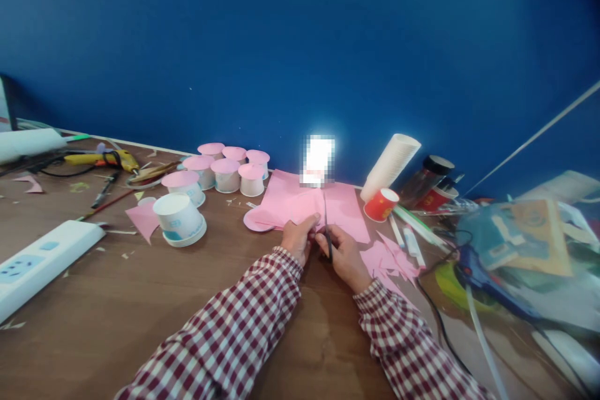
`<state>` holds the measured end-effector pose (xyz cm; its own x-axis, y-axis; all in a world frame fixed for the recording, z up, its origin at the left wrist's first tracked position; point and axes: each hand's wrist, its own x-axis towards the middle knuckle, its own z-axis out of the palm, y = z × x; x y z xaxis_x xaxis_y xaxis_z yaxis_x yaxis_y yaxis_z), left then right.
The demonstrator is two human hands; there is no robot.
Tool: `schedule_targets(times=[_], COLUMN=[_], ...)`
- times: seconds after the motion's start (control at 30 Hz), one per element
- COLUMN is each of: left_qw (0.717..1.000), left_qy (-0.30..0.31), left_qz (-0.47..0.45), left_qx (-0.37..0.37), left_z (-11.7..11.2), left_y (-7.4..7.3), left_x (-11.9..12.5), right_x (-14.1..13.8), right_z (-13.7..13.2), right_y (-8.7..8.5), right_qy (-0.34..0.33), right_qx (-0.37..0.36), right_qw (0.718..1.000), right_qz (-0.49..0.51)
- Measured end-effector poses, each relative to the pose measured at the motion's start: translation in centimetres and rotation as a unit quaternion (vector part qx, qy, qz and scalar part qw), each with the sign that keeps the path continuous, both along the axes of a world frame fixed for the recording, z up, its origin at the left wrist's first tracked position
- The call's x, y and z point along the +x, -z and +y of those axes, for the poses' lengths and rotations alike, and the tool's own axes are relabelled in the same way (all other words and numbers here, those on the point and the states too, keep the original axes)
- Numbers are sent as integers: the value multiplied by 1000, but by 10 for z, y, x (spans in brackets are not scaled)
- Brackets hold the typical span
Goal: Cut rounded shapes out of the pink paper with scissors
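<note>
My left hand (pixel 298 239) pinches the near edge of a pink paper sheet (pixel 300 200) lying on the brown table (pixel 140 306). My right hand (pixel 344 255) is closed around a pair of dark scissors (pixel 327 225), whose blades point away from me into the paper. Both hands sit close together at the table's middle. A pile of pink paper scraps (pixel 389 259) lies just right of my right hand.
Several white paper cups capped with pink discs (pixel 227 172) stand at the back left, and a white cup on a stack of lids (pixel 180 219) nearer. A white power strip (pixel 37 259) lies far left. A red cup (pixel 380 204), a cup stack (pixel 391 162) and glue guns clutter the right.
</note>
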<state>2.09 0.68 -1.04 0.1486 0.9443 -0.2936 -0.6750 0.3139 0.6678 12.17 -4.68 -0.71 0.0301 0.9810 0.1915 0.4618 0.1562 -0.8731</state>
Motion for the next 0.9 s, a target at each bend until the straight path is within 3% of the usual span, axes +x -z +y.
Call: schedule_targets(times=[0.9], left_qw=[1000], left_qy=[-1], left_qz=[-12], left_qx=[8], left_z=[0], left_y=[-2], left_x=[-2], right_x=[2], right_z=[2], right_y=[5], right_qy=[5], right_qx=[0], right_qw=[1000], right_qz=[0])
